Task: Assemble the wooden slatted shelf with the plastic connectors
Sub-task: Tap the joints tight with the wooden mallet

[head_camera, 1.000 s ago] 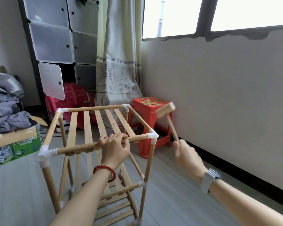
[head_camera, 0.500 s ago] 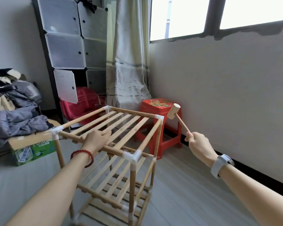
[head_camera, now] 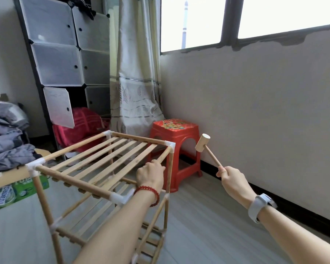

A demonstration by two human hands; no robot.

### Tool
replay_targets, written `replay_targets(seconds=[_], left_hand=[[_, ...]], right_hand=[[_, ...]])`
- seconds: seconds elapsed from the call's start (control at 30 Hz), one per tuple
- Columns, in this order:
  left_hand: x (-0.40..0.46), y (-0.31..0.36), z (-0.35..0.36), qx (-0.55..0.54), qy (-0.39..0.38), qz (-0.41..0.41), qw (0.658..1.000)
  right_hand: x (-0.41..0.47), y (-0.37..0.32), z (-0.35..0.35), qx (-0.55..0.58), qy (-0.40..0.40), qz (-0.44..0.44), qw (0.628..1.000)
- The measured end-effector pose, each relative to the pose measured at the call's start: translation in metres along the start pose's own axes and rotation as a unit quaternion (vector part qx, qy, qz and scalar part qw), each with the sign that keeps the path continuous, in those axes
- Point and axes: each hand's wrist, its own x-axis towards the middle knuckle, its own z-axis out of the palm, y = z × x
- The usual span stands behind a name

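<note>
Wooden slatted shelf (head_camera: 95, 161) upright on the floor (head_camera: 208, 216), white plastic connectors (head_camera: 170, 144) at its corners, just beside the red plastic stool (head_camera: 176, 128). Left hand (head_camera: 151, 175) grips the top right rail near the far corner. Right hand (head_camera: 234, 181) clenched round the wooden mallet (head_camera: 203, 143) handle, head raised, clear of the frame.

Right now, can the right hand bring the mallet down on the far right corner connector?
Probably yes. The right hand holds the wooden mallet just right of the far right corner connector, nothing between them; the left hand grips the rail nearer.
</note>
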Motion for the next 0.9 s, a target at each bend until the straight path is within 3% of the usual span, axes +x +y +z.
replay_targets(seconds=[0.2,0.33,0.4,0.5,0.57,0.63,0.7,0.8,0.9], left_hand=[[-0.023,-0.093,-0.006,0.064,0.074,0.072,0.993],[-0.037,-0.122,-0.007,0.012,0.138,0.065,0.988],[-0.037,-0.114,0.001,0.011,0.153,0.051,0.987],[-0.041,-0.100,0.010,0.006,0.149,0.012,0.989],[-0.042,-0.101,0.012,-0.011,0.157,-0.005,0.988],[-0.040,-0.108,0.018,-0.021,0.166,-0.003,0.986],[-0.040,-0.113,0.019,-0.026,0.175,0.012,0.984],[-0.040,-0.111,0.019,-0.036,0.180,0.006,0.983],[-0.039,-0.109,0.019,-0.044,0.173,-0.003,0.984]], right_hand=[[-0.009,-0.007,0.007,-0.017,-0.004,-0.029,0.999],[-0.017,-0.034,0.011,-0.100,-0.040,-0.086,0.990],[-0.020,-0.059,0.002,-0.052,0.001,-0.118,0.992],[-0.032,-0.091,-0.012,0.066,0.126,-0.143,0.979],[-0.048,-0.090,-0.008,0.075,0.156,-0.114,0.978],[-0.068,-0.075,0.014,-0.066,0.056,-0.046,0.995],[-0.080,-0.063,0.025,-0.200,-0.044,-0.023,0.979],[-0.065,-0.087,-0.003,-0.086,0.050,-0.067,0.993],[-0.061,-0.106,-0.020,0.070,0.158,-0.096,0.980]])
